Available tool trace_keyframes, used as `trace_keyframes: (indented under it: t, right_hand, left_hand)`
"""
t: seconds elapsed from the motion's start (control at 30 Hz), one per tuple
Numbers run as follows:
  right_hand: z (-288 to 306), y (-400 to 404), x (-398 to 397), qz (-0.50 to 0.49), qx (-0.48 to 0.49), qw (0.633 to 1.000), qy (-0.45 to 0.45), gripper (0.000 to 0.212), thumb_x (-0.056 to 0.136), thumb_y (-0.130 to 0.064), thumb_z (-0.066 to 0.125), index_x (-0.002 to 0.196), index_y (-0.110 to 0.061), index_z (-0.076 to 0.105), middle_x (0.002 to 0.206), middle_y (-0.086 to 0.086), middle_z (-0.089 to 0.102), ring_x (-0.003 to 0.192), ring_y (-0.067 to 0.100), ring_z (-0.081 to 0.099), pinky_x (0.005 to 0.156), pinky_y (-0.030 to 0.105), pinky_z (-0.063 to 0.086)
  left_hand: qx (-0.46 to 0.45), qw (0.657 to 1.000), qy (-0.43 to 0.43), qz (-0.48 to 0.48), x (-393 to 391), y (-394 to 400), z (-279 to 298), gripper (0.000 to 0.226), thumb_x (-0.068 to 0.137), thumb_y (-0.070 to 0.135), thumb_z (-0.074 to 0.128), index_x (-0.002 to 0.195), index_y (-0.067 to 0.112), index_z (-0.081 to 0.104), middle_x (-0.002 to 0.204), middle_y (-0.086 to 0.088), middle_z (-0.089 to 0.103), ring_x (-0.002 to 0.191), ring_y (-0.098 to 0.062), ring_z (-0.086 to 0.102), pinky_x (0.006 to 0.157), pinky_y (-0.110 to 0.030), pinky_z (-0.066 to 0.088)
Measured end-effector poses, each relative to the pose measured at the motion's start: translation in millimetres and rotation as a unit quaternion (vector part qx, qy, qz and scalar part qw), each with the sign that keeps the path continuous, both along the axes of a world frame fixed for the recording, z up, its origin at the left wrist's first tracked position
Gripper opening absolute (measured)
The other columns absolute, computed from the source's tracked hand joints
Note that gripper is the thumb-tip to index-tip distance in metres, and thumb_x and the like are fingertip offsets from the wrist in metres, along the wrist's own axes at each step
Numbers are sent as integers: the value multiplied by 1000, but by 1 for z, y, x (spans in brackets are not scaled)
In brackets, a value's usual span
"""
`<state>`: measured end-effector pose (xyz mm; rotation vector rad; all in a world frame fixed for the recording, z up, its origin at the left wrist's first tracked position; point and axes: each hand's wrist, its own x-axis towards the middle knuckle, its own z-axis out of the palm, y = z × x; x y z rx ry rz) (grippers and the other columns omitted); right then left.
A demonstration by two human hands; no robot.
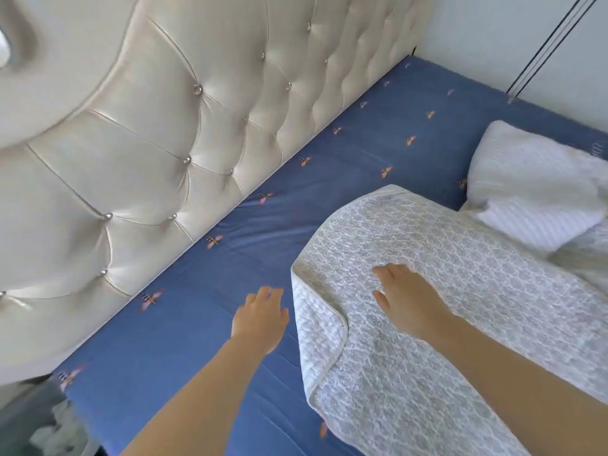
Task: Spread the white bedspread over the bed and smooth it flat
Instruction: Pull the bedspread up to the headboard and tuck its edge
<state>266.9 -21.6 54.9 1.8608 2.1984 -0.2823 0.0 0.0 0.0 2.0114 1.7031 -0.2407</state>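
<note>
Cream tufted upholstery fills the upper left: a padded headboard point(158, 133) studded with shiny buttons, running diagonally along the edge of the bed point(411, 103). White wall and a dark vertical line of a door or closet edge show at the top right. A blue fitted sheet point(204, 340) printed with small orange winged insects covers the mattress and lies bare along the headboard side.

Over the right half of the bed lies the white bedspread point(460, 291), quilted with a pale grey lace-like pattern. Its near corner is folded back on itself, showing a plain white underside and a rounded bound hem. At the far right a white pillow point(533, 189) rests against the bedspread's far end.

Both bare forearms reach forward from the lower edge. The right hand point(408, 301) is palm down on top of the bedspread just beyond the folded corner, fingers point(390, 273) extended and loose, grasping nothing. The left hand point(260, 320) is over the bare blue sheet just beside the folded hem, fingers slightly curled and released; whether it touches the sheet cannot be told.
</note>
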Motion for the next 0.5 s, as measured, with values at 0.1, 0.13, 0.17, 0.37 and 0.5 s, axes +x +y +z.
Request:
trace_keyframes:
  t: [0.1, 0.13, 0.17, 0.37, 0.5]
  right_hand:
    - [-32, 41, 0, 22, 14, 1000, -2, 44, 103, -33, 37, 142, -12, 37, 131, 3, 52, 118, 22, 49, 93, 32, 45]
    - [-42, 57, 0, 24, 6, 1000, -11, 44, 103, -33, 38, 141, -12, 38, 130, 3, 52, 117, 22, 50, 92, 32, 45]
    - [-55, 74, 0, 28, 10, 999, -19, 45, 102, -34, 39, 141, -12, 37, 130, 4, 52, 117, 22, 50, 90, 33, 46]
    - [-120, 164, -10, -8, 5, 998, -64, 49, 100, -28, 46, 143, -10, 33, 140, 10, 43, 121, 29, 47, 94, 40, 47]
    - [-165, 206, -17, -17, -12, 996, -88, 78, 87, 6, 51, 152, -18, 15, 159, 4, 16, 134, 34, 35, 92, 42, 49]
  left_hand:
    - [-32, 999, -18, -6, 14, 26, -31, 53, 106, 41, 29, 156, 28, 17, 160, 3, 19, 137, -26, 34, 99, -38, 46]
    - [-42, 999, -23, 0, 21, 36, -39, 54, 106, 42, 29, 156, 29, 15, 161, 2, 18, 138, -26, 33, 100, -39, 46]
    - [-41, 999, -33, 13, 28, 48, -51, 55, 105, 43, 29, 156, 28, 15, 161, 2, 17, 138, -27, 32, 100, -40, 46]
    - [-20, 983, -104, 149, 60, 90, -102, 81, 99, 50, 45, 157, 18, -1, 157, -3, 25, 137, -28, 36, 97, -42, 46]
    - [-37, 965, -125, 226, 68, 97, -136, 94, 94, 55, 53, 157, 14, -3, 154, -4, 24, 135, -29, 36, 96, -41, 49]
